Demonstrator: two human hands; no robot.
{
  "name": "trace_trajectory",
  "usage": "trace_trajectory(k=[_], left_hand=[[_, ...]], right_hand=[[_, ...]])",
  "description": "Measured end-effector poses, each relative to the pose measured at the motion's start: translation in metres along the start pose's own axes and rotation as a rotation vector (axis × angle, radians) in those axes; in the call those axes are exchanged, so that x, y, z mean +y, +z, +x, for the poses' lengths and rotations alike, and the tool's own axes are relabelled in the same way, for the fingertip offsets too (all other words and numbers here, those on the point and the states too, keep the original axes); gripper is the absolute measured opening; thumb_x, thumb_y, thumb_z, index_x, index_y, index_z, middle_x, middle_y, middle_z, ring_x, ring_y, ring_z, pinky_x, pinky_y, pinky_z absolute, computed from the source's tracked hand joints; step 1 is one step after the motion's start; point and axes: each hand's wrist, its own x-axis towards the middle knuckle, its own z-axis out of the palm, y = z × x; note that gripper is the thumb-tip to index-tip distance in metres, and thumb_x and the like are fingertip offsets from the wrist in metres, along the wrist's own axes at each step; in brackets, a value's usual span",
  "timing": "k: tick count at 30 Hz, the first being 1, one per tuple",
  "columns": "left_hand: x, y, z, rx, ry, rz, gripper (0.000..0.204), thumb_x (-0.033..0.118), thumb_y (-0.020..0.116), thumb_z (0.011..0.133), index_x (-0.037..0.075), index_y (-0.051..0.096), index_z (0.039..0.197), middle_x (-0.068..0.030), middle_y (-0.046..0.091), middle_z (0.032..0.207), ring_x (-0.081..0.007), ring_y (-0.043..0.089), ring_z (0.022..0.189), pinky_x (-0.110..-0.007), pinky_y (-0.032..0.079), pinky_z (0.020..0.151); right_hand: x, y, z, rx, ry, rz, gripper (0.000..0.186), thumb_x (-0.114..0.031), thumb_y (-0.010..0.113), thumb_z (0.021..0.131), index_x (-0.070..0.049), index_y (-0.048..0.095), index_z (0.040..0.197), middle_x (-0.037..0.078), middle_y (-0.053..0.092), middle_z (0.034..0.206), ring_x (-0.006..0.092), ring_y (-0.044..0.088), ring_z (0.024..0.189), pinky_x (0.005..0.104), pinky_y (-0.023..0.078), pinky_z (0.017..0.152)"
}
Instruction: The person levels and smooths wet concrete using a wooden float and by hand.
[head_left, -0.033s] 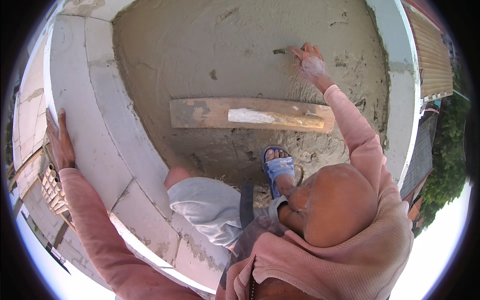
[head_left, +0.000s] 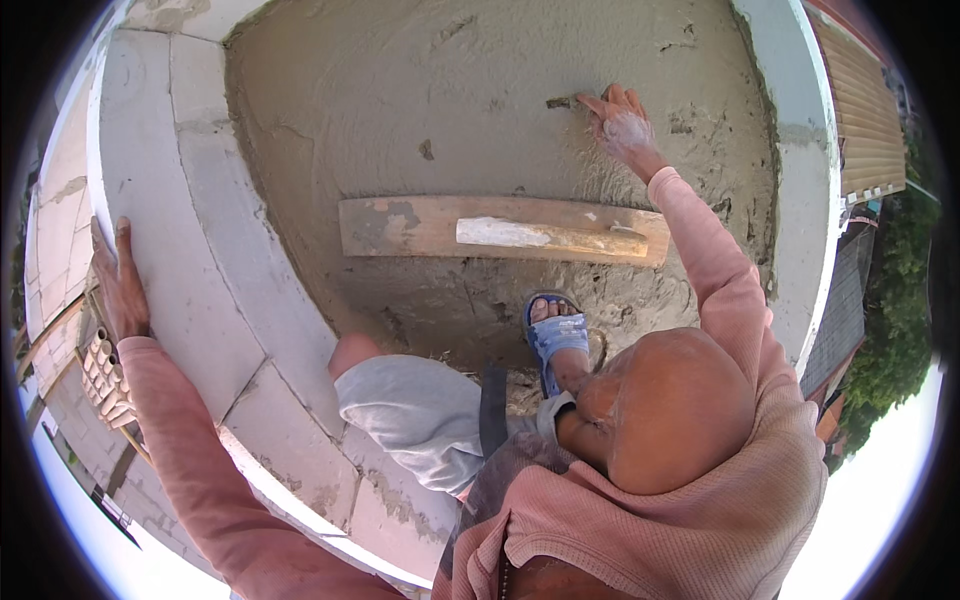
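My left hand (head_left: pixel 122 275) rests open on the edge of the pale block wall (head_left: pixel 150 140), fingers stretched out. My right hand (head_left: pixel 620 125), dusted with grey, reaches down to the wet grey mortar (head_left: pixel 350 100) beside a small dark gouge (head_left: pixel 557 103); its fingers are curled with one extended, and whatever they may hold I cannot make out. Below that hand a long wooden float (head_left: pixel 390 225) with a pale, stained handle (head_left: pixel 550 237) lies flat on the mortar.
My foot in a blue sandal (head_left: pixel 555 335) stands on rougher mortar below the float. A block ledge (head_left: pixel 790 200) borders the right side. Outside the walls are bundled round poles (head_left: pixel 105 375), corrugated roofing (head_left: pixel 860 120) and trees (head_left: pixel 885 300).
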Motion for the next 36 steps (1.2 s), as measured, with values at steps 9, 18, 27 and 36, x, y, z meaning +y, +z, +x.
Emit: trace_trajectory(k=[9,18,27,36], left_hand=[[-0.008,-0.001,0.000,-0.009,-0.013,-0.053,0.090,0.070,0.040,0.093,0.008,0.025,0.157,-0.0253,0.033,0.154,-0.0380,0.031,0.143,-0.045,0.024,0.118],[0.001,-0.004,-0.004,0.001,-0.054,0.042,0.090,0.074,0.038,0.091,0.014,0.026,0.158,-0.0245,0.037,0.151,-0.0378,0.036,0.141,-0.046,0.027,0.117],[0.009,-0.006,-0.009,-0.039,-0.127,-0.044,0.087,0.066,0.044,0.094,0.008,0.026,0.157,-0.0234,0.031,0.156,-0.0374,0.028,0.145,-0.044,0.020,0.120],[0.000,-0.003,-0.006,-0.017,-0.108,-0.015,0.090,0.070,0.042,0.092,0.013,0.022,0.158,-0.0253,0.031,0.153,-0.0389,0.029,0.144,-0.049,0.024,0.118]], right_hand=[[0.015,0.020,0.022,-0.056,0.070,0.077,0.034,-0.033,0.062,0.091,-0.019,0.068,0.121,0.013,0.054,0.116,0.0336,0.050,0.112,0.0464,0.043,0.100],[-0.021,-0.001,0.036,0.048,0.366,0.510,0.035,-0.040,0.068,0.090,-0.008,0.070,0.104,0.006,0.058,0.090,0.0270,0.056,0.091,0.0401,0.048,0.088],[-0.175,-0.167,0.142,0.756,-0.213,1.217,0.032,-0.033,0.066,0.091,-0.002,0.067,0.097,0.003,0.058,0.080,0.0200,0.055,0.077,0.0355,0.047,0.075],[-0.149,-0.006,0.201,0.147,-0.065,0.096,0.022,-0.025,0.064,0.089,-0.009,0.068,0.102,0.007,0.066,0.107,0.0260,0.056,0.107,0.0422,0.044,0.089]])
